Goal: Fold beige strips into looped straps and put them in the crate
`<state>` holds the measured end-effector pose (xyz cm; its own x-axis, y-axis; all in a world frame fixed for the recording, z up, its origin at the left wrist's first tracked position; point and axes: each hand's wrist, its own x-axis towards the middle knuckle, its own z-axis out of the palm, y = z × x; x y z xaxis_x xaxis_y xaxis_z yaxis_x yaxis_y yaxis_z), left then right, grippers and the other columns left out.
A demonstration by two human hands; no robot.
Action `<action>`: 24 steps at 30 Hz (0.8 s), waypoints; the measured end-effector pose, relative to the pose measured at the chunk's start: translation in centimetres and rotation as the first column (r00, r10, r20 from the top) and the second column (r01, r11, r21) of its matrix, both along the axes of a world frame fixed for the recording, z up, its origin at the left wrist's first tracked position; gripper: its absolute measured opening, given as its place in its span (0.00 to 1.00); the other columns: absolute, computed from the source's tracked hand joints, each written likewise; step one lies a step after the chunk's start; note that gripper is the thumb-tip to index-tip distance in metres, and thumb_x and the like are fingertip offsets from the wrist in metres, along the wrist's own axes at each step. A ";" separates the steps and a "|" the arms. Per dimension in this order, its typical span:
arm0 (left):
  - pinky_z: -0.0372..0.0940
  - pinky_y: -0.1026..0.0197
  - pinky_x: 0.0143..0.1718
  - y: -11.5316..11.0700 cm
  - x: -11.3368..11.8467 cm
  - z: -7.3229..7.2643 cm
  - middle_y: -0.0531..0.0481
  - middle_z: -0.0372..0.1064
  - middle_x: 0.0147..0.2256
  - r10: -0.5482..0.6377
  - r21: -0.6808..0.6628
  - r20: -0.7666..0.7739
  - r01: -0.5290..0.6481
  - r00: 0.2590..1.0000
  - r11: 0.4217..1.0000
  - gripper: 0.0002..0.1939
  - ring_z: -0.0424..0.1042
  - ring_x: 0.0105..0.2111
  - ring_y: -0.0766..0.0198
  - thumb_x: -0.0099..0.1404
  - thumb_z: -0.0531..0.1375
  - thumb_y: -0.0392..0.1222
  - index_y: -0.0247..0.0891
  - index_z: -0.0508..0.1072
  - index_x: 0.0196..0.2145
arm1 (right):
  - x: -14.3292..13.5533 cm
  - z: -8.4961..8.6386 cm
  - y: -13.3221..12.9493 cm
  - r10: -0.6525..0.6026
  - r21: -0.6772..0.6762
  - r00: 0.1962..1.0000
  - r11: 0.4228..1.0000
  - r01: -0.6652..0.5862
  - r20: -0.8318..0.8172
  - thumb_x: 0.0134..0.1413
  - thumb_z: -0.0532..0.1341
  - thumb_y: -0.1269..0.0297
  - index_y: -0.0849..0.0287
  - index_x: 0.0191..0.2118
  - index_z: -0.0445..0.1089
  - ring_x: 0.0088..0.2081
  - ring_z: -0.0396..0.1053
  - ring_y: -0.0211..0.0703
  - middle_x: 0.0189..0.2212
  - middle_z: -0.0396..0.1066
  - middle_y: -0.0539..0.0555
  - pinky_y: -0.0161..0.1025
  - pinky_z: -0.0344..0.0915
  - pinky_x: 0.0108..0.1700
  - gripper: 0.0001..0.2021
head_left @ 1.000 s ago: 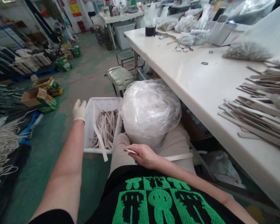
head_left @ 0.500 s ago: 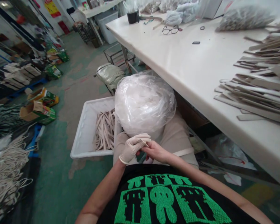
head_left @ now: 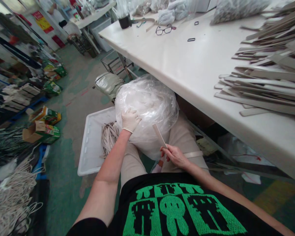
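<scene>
My left hand (head_left: 130, 120), in a pale glove, rests with fingers apart on the left side of a big clear plastic bag (head_left: 147, 98) on my lap. Bare and closed, my right hand (head_left: 174, 155) grips the lower end of a flat beige strip (head_left: 159, 135) that points up and left in front of the bag. A white bin (head_left: 88, 147) stands left of the bag, with many beige strips (head_left: 109, 136) in it, partly hidden by my left forearm.
The white table (head_left: 182, 65) on the right bears stacked strips (head_left: 263, 88), glasses (head_left: 164, 30), small black buckles (head_left: 191, 39) and a black cup (head_left: 124, 21). A green padded stool (head_left: 108, 83) stands behind the bag. Cords (head_left: 12, 196) and open cartons (head_left: 40, 131) lie at left.
My hands were together at my lap and are now apart. The left has moved up onto the bag; the right has moved slightly right, and the strip now shows clearly. The view has shifted.
</scene>
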<state>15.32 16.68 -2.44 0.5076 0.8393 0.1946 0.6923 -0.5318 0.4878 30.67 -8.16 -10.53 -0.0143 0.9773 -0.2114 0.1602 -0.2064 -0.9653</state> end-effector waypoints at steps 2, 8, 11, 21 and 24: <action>0.40 0.31 0.67 0.5 0.1 -0.5 0.47 0.79 0.44 -0.028 0.053 -0.103 0.034 0.994 0.998 0.04 0.67 0.60 0.44 0.60 0.67 0.38 0.41 0.77 0.28 | 0.1 -0.4 0.3 -0.031 0.009 0.998 0.999 0.031 -0.051 0.65 0.51 0.51 0.58 0.38 0.68 0.20 0.65 0.35 0.29 0.74 0.51 0.33 0.64 0.26 0.17; 0.46 0.33 0.66 -2.4 -3.7 1.0 0.49 0.79 0.47 -0.037 0.336 -0.190 0.100 0.981 0.936 0.08 0.69 0.58 0.47 0.68 0.60 0.44 0.47 0.80 0.39 | 0.4 -0.8 1.3 -0.033 -0.020 0.993 0.999 0.031 -0.114 0.64 0.52 0.48 0.59 0.39 0.68 0.19 0.65 0.35 0.29 0.74 0.51 0.34 0.63 0.25 0.18; 0.47 0.35 0.66 -3.9 -5.7 1.7 0.51 0.80 0.44 -0.066 0.370 -0.195 0.136 0.979 0.919 0.10 0.72 0.56 0.49 0.70 0.58 0.44 0.46 0.81 0.37 | 0.2 -1.3 1.4 -0.024 -0.027 0.994 0.999 0.021 -0.107 0.64 0.52 0.48 0.58 0.38 0.68 0.19 0.66 0.35 0.29 0.74 0.51 0.34 0.63 0.24 0.18; 0.55 0.36 0.62 -7.6 -6.4 -3.2 0.49 0.79 0.42 -0.320 0.125 -0.441 0.410 0.839 0.903 0.06 0.71 0.55 0.49 0.66 0.61 0.39 0.46 0.80 0.35 | 0.6 3.9 5.0 -0.252 0.267 0.960 0.923 0.276 -0.122 0.67 0.53 0.47 0.57 0.51 0.73 0.20 0.62 0.32 0.38 0.77 0.54 0.35 0.68 0.28 0.21; 0.56 0.37 0.62 -9.0 -6.6 -5.8 0.48 0.78 0.44 -0.298 0.112 -0.433 0.379 0.850 0.918 0.08 0.69 0.56 0.48 0.67 0.60 0.39 0.46 0.80 0.39 | 0.9 3.8 9.2 -0.242 0.200 0.968 0.947 0.251 -0.067 0.66 0.56 0.49 0.53 0.53 0.74 0.22 0.64 0.32 0.46 0.76 0.54 0.34 0.68 0.27 0.19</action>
<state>8.73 7.71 -8.20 0.8210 0.5688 0.0483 0.5648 -0.8217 0.0767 31.57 1.00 -6.74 0.2284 0.9735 -0.0100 0.0883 -0.0310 -0.9956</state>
